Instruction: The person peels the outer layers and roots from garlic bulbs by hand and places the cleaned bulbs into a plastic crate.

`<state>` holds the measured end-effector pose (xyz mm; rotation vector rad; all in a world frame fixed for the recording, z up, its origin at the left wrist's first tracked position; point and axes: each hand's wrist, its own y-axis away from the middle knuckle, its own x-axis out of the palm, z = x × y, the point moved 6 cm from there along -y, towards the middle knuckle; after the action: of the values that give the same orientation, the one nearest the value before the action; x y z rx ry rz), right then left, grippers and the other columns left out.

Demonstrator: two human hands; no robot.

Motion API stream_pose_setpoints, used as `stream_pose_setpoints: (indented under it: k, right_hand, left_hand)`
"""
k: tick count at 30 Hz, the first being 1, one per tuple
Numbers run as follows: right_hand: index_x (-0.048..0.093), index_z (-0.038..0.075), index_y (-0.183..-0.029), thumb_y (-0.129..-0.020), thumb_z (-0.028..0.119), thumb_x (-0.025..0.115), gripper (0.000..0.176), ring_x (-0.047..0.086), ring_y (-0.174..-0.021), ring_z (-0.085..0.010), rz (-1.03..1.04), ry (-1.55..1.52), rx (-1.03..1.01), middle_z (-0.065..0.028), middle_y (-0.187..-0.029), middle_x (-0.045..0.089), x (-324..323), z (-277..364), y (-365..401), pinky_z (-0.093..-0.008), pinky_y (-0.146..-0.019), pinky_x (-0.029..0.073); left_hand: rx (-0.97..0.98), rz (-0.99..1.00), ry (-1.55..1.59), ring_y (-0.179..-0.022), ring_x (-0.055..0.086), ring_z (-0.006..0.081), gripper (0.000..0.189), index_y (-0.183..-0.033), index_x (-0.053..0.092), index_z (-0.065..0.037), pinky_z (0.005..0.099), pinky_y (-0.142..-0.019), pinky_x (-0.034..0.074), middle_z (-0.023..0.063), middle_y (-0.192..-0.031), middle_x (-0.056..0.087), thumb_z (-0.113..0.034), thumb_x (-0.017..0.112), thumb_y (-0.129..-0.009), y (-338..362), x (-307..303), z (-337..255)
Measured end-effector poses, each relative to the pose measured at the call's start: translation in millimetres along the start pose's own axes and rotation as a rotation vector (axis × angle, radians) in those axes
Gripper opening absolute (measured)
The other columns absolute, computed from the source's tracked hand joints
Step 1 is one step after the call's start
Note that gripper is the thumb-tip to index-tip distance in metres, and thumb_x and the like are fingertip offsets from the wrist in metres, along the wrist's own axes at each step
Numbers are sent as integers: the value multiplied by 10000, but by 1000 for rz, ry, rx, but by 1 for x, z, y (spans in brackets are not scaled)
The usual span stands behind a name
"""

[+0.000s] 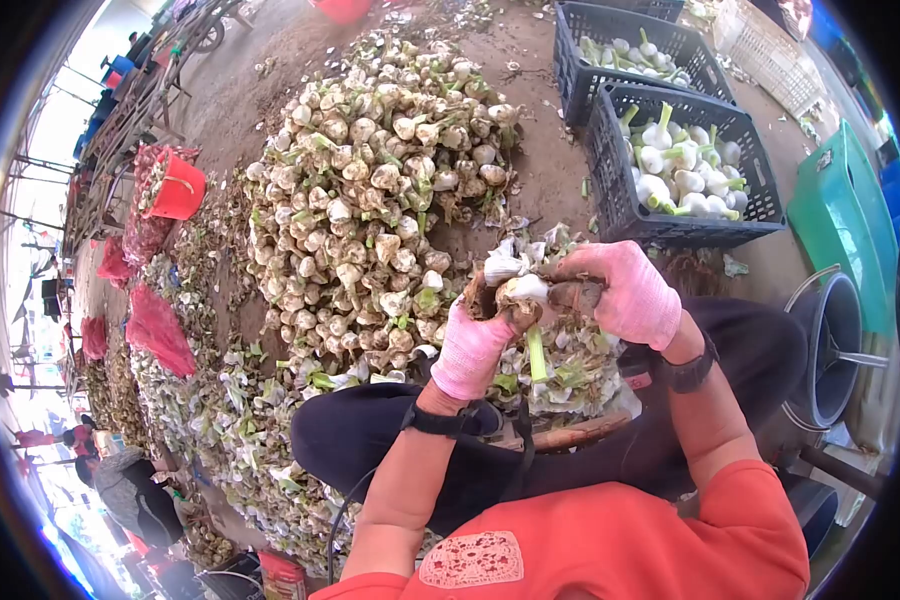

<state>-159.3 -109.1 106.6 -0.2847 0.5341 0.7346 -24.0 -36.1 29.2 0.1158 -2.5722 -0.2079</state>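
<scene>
In front of my lap, my left hand (475, 345), in a pink glove with soil-stained fingertips, grips a garlic bulb (523, 290). The bulb's cut green stem (537, 355) points down toward me. My right hand (625, 295), also in a pink glove with brown fingertips, is closed with its fingers against the bulb's right side. Loose whitish outer skin (505, 262) stands up at the top of the bulb. Just beyond my hands lies a large heap of unpeeled garlic (370, 200) with dirty skins and short stems.
Two dark plastic crates (680, 235) of white, peeled garlic stand at upper right. A grey bucket (825, 350) and green tub (845, 215) are at right. Peeled-off skins (220, 420) cover the ground at left, near a red bucket (177, 188). Another person (135, 495) is at lower left.
</scene>
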Motion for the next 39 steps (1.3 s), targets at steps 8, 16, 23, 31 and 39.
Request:
stream_pose_setpoints:
  k: [8, 16, 23, 31, 39]
  right_hand:
    - [657, 17, -911, -696, 49, 649, 217, 648, -750, -324, -75, 11, -61, -183, -798, 646, 4, -6, 6, -351, -677, 509]
    - [623, 16, -895, -683, 28, 634, 212, 633, -750, -335, -40, 12, 137, -177, -780, 636, 25, -56, -1, -358, -672, 498]
    - [648, -11, -956, -710, -71, 584, 262, 640, -831, -214, -120, -313, 41, -78, -823, 652, 5, -23, 2, -298, -761, 499]
    - [648, -4, -959, -684, -3, 610, 278, 624, -808, -352, -12, 108, -77, -166, -851, 646, 5, 9, 1, -366, -722, 510]
    - [614, 13, -835, -652, 63, 633, 191, 615, -817, -371, 29, 340, -79, -187, -842, 636, 15, -6, 0, -427, -714, 494]
  left_hand:
    - [-127, 8, 20, -996, 571, 143, 493, -1163, 546, -29, 290, -892, 459, 41, -1076, 608, -178, 773, -751, 5, 5, -3]
    - [-79, 180, 47, -1038, 553, 155, 599, -1171, 526, -41, 313, -926, 439, 50, -1087, 593, -219, 823, -683, 7, 14, -4]
    - [16, 122, 128, -974, 589, 138, 659, -1155, 527, -54, 295, -877, 479, 28, -1066, 609, -175, 873, -608, -3, 7, -7]
    - [11, 15, -23, -968, 590, 134, 588, -1138, 541, -37, 298, -863, 482, 38, -1050, 623, -140, 846, -647, 0, 0, -7]
    - [-138, 96, -187, -947, 594, 139, 658, -1135, 554, -32, 301, -878, 467, 34, -1041, 630, -230, 880, -599, 0, -2, 1]
